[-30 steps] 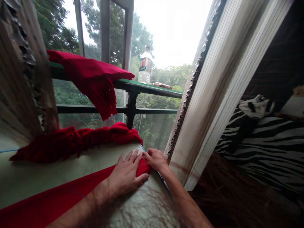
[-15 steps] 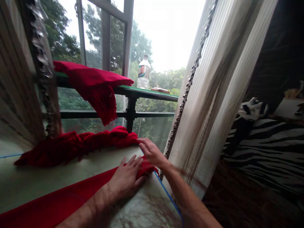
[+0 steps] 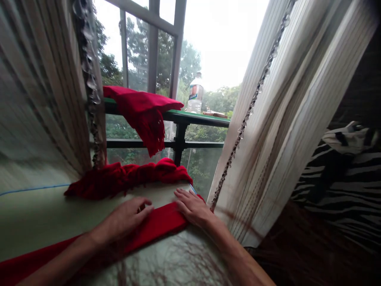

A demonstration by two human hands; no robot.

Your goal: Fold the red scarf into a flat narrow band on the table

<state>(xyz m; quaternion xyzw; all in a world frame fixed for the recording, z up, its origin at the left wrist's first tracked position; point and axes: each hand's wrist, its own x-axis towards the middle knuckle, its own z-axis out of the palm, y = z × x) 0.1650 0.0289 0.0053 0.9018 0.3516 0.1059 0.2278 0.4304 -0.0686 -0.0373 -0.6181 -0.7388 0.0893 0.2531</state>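
A long folded red fringed scarf (image 3: 162, 222) lies flat across the pale tabletop (image 3: 166, 254), running from lower left to the right edge. My right hand (image 3: 193, 206) rests on its right end with the fingers stretched out flat. Over the scarf's upper edge, further left, is my left hand (image 3: 126, 218), somewhat blurred. Its fingers are loosely bent, with a gap between thumb and forefinger. A crumpled red scarf (image 3: 131, 176) lies bunched along the table's far edge, beyond both hands.
Another red scarf (image 3: 145, 111) hangs fringed over the green-topped railing (image 3: 171, 114) by the window. A plastic bottle (image 3: 195, 95) and a small flat item (image 3: 214, 114) stand on that ledge. Curtains (image 3: 276, 131) hang at both sides. Zebra-striped fabric (image 3: 330, 190) is at the right.
My left hand has slid left along the scarf, its fingers going from flat to bent. My right hand has come down onto the scarf's end. The view has turned slightly left.
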